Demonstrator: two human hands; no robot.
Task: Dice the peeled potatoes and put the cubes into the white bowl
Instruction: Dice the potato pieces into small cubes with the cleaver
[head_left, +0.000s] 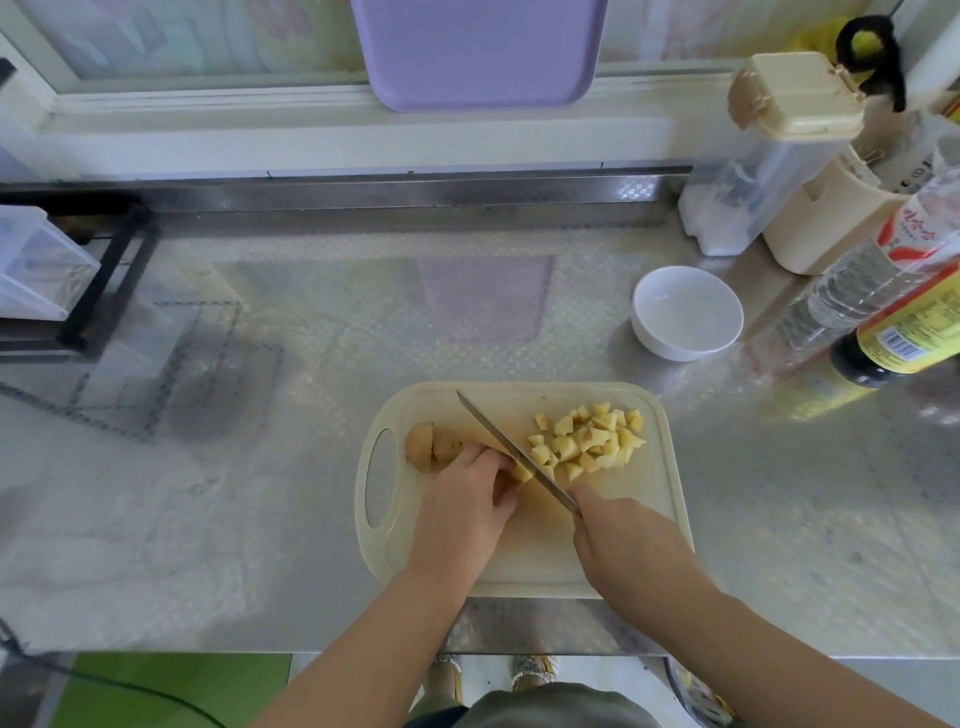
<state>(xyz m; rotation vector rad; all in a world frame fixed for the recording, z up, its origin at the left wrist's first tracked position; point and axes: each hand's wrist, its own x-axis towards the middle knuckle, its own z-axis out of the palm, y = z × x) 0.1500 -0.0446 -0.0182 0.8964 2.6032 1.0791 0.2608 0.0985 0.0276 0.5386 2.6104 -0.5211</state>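
The dicing looks roughly halfway through, judging from the beige plastic cutting board with a handle slot (524, 561): a loose heap of pale yellow potato cubes (587, 441) lies toward the board's 2 o'clock corner, while a brownish-yellow potato chunk (428, 444) waits uncut near 9 o'clock, just beside the handle slot. The small round white bowl (687, 313) stands empty on the patterned steel counter (260, 519), off the board toward 1 o'clock and well apart from the cubes, so none of the transfer is done yet. The left hand (467, 504) reaches in from 6 o'clock, palm down, fingers curled and pressed onto the piece under the blade, of which only a yellow corner shows. The right hand (628, 540) comes in from 5 o'clock, fingers wrapped closed around the handle of the long steel kitchen knife (514, 452), the forefinger seemingly laid along the back of the blade. The blade runs from 4 o'clock to 11 o'clock across the board, just beside the left fingertips.
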